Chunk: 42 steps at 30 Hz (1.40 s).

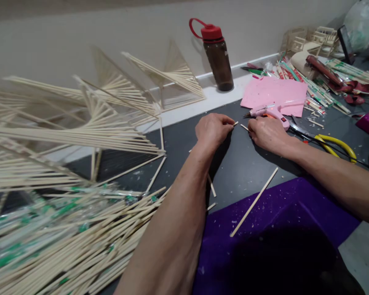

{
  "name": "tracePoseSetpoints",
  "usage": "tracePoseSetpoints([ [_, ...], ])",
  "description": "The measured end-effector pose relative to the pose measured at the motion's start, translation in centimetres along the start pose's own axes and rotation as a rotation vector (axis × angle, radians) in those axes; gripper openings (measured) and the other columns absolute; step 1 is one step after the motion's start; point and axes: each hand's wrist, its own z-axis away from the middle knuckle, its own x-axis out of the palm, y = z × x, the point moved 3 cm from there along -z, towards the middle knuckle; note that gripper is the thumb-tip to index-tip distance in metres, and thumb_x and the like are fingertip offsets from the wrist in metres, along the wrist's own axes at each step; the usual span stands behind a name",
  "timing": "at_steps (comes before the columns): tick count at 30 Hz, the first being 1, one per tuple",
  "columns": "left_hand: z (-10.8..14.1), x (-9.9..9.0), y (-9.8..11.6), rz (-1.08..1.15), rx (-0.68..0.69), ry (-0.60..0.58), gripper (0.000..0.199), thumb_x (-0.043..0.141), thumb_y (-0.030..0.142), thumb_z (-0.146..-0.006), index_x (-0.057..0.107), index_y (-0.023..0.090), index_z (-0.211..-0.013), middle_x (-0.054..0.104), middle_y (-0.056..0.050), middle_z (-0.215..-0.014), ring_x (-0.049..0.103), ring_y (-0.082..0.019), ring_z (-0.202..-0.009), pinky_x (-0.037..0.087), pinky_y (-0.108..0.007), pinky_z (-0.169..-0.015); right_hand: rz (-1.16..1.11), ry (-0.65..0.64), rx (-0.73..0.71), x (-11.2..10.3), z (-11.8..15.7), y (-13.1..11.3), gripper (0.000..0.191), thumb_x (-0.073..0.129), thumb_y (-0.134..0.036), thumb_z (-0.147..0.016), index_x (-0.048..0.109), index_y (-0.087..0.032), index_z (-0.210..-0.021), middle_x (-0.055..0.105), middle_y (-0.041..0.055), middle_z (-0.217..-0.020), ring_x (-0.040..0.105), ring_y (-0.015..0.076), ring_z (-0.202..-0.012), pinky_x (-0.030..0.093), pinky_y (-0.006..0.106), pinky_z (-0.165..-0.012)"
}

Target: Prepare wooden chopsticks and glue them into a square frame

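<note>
My left hand [213,130] is closed in a pinch on a short piece of wooden stick [235,123], its tip showing past the thumb and forefinger. Just to the right, my right hand [266,133] pinches another short stick piece [245,128]. The two tips point at each other across a small gap. Right behind my right hand lies a pink glue gun [273,111], its nozzle toward the left. A longer wooden stick [254,200] lies across the table's front edge and the purple cloth [295,200].
Open frames built of wooden sticks [110,137] stand on the left, with loose sticks [110,237] and plastic wrappers before them. A dark bottle [218,61] with a red cap stands by the wall. Pink sheets [273,92] and a yellow-handled tool [336,145] lie to the right.
</note>
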Motion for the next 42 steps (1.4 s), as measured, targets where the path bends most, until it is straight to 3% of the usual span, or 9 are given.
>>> tracePoseSetpoints([
  [7, -0.05, -0.06, 0.17, -0.017, 0.013, -0.028, 0.031, 0.059, 0.028, -0.078, 0.075, 0.027, -0.105, 0.072, -0.006, -0.107, 0.063, -0.025, -0.103, 0.046, -0.034, -0.088, 0.000, -0.004, -0.041, 0.42, -0.24, -0.04, 0.033, 0.040, -0.014, -0.088, 0.068, -0.008, -0.103, 0.066, 0.0182, -0.099, 0.059, 0.0204, -0.081, 0.036, 0.030, -0.065],
  [34, -0.11, 0.02, 0.54, -0.055, 0.015, -0.052, 0.030, 0.060, 0.026, -0.079, 0.074, 0.031, -0.105, 0.073, -0.002, -0.105, 0.064, -0.024, -0.100, 0.048, -0.031, -0.080, 0.040, -0.026, -0.083, 0.49, -0.75, -0.57, 0.034, 0.040, -0.011, -0.086, 0.070, -0.008, -0.101, 0.066, 0.0166, -0.096, 0.057, 0.0190, -0.078, 0.032, 0.030, -0.061],
  [42, 0.17, 0.04, 0.90, -0.057, 0.058, -0.025, 0.029, 0.057, 0.022, -0.081, 0.075, 0.029, -0.103, 0.068, -0.003, -0.116, 0.060, -0.024, -0.108, 0.046, -0.030, -0.086, 0.034, -0.058, -0.066, 0.06, -0.78, -0.87, 0.034, 0.042, -0.008, -0.083, 0.071, -0.007, -0.102, 0.066, 0.0166, -0.097, 0.057, 0.0189, -0.079, 0.033, 0.030, -0.061],
])
